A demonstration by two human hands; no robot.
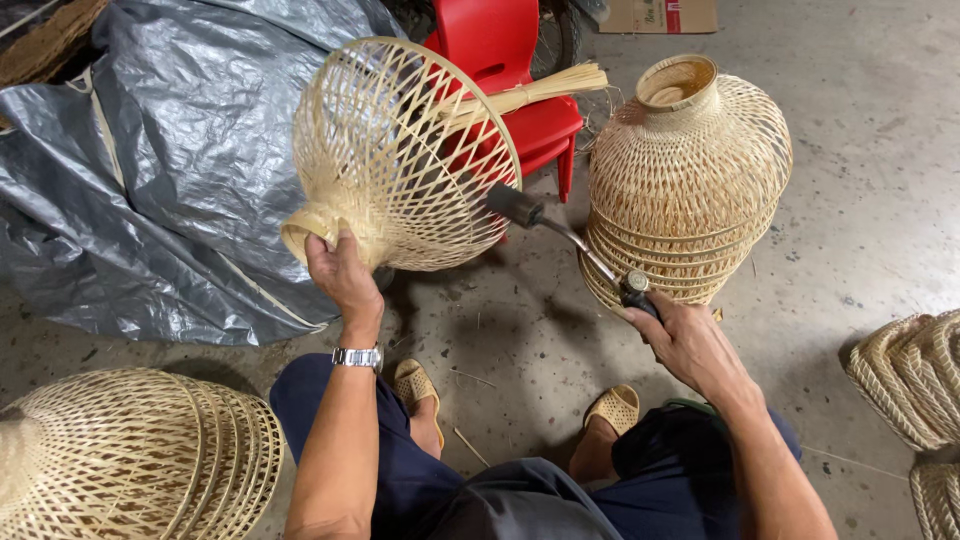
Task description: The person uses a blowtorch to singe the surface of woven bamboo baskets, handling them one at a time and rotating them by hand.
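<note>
Above the concrete floor (880, 200), between the person's knees and a red plastic chair (510, 60), the left hand (340, 275) holds up a woven bamboo lampshade (400, 150). The fingers are wrapped tight round the shade's narrow neck, thumb across the front, so the grip is closed on that collar. The shade lies tipped on its side: its long axis runs from the neck at lower left up to the wide open mouth at upper right, and the mouth faces right and a little toward the chair. A wristwatch (357, 357) sits on that wrist.

The right hand (690, 345) is closed round the body of a gas torch (570, 240), fingers curled over the grip with the knob end just showing above them. The torch's thin metal tube slants up and to the left, and its dark nozzle sits right at the lower rim of the shade's mouth, touching it or nearly so; I cannot tell which.

Just behind the torch stands a stack of finished lampshades (690, 180), necks upward. A bundle of bamboo strips (530, 95) lies across the chair seat. A grey tarpaulin (160, 170) is heaped at the left, another stack of shades (130, 460) lies on its side at lower left, and coils of thick rope (915, 375) rest at the right edge. Both feet wear woven sandals (615, 408).
</note>
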